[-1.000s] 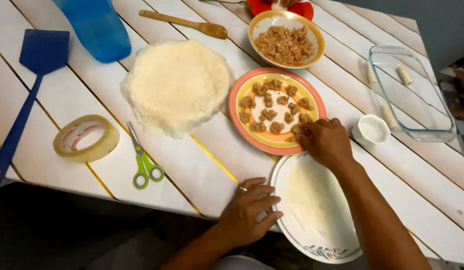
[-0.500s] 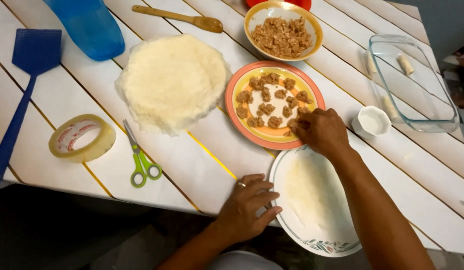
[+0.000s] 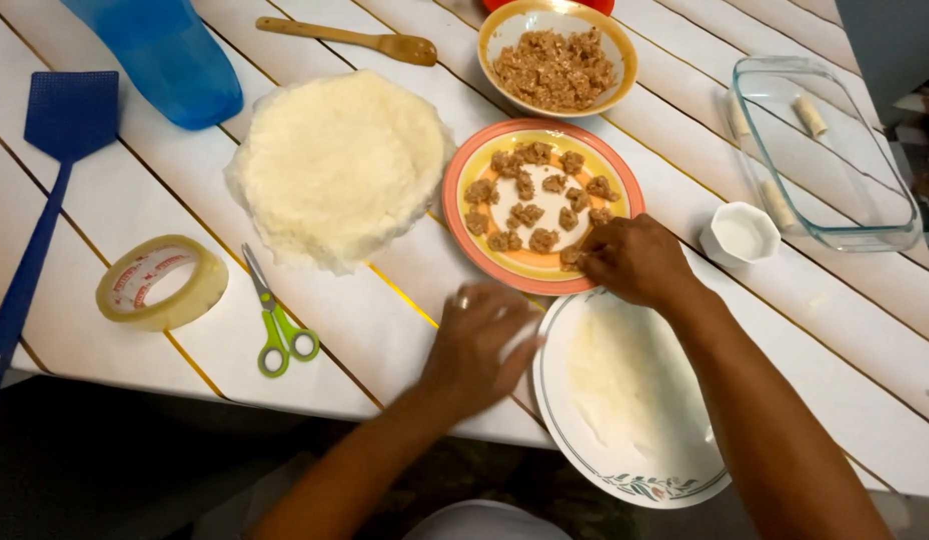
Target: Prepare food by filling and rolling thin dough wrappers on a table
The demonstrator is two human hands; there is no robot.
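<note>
Right hand (image 3: 634, 262), fingers bunched together on a filling lump at the near-right rim of the orange plate (image 3: 484, 255). Left hand (image 3: 479, 345), fingers spread, rests at the left edge of the white plate (image 3: 554, 400), whose thin wrapper (image 3: 629, 380) runs near-to-far. Scissors (image 3: 274, 315) lie left, well apart.
</note>
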